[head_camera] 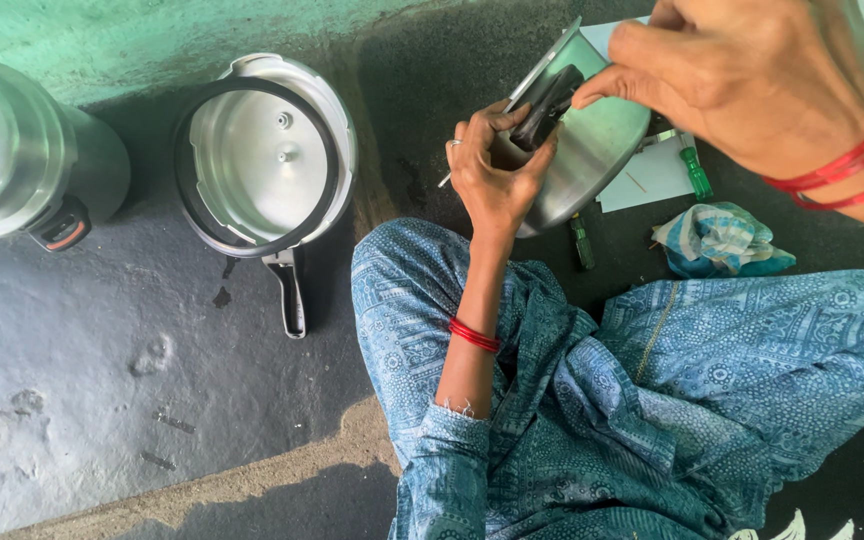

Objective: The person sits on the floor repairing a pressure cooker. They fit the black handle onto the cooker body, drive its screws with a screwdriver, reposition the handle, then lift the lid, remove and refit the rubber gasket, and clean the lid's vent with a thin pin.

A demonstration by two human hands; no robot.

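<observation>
My left hand (492, 172) grips a tilted steel pressure cooker body (592, 150) at its black handle (544, 108), above my knee. My right hand (752, 75) comes in from the upper right, its fingers pinched at the top of that handle. A thin metal rod pokes out beside my left palm. Red bangles sit on both wrists. What the right fingertips pinch is too small to make out.
A cooker lid (264, 155) with a black gasket and handle lies upside down on the grey floor. A steel cooker (22, 150) stands far left. Green-handled screwdrivers (694, 172), white paper (652, 175) and a striped cloth (720, 240) lie by my blue-clad legs.
</observation>
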